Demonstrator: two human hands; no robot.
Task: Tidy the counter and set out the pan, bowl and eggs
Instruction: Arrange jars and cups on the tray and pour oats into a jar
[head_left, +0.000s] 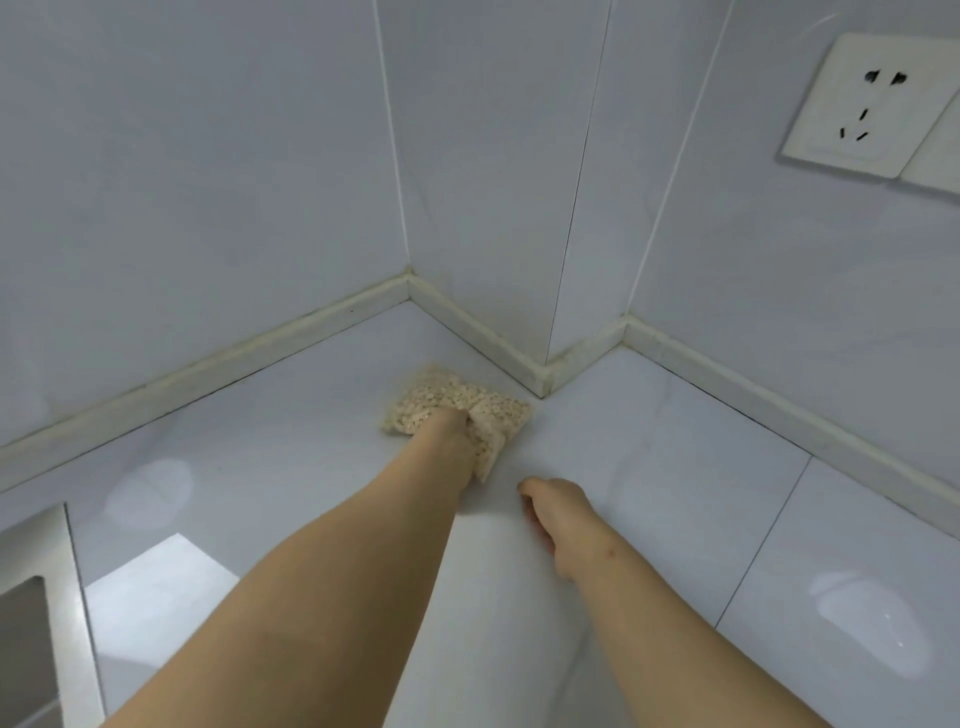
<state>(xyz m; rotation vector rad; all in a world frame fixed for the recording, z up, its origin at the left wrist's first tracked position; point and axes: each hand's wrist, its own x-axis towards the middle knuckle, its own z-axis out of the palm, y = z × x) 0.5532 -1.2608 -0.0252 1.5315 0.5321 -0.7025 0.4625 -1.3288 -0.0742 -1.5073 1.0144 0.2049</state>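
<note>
Beige and bumpy, a small soft bundle (441, 400) is lying on the white table (675, 467), far back, just beside the spot where the wall is sticking out in a corner (545, 374). I cannot tell if it is a cloth or a little bag.

The person is standing and reaching over the table with both bare arms. The left arm is stretching out long and straight, and the left hand (451, 434) is grabbing the bundle from above. Its fingers are digging into the soft stuff, so the bundle is puckering around them. The right hand (553, 512) is sitting nearer to the person, a little apart from the bundle. Its fingers are curling loosely and are holding nothing. It seems to be leaning on the table.

I think the person is doing the tidy-up part of the job. The pan, the bowl and the eggs are not showing anywhere yet. Next, I think the left hand needs to hold on tight and either rub the bundle along the table or lift it away, minding the trim along the wall.

A white wall socket (872, 104) is sitting high on the right. A shiny metal edge (47, 597) is peeking in at the lower left.
</note>
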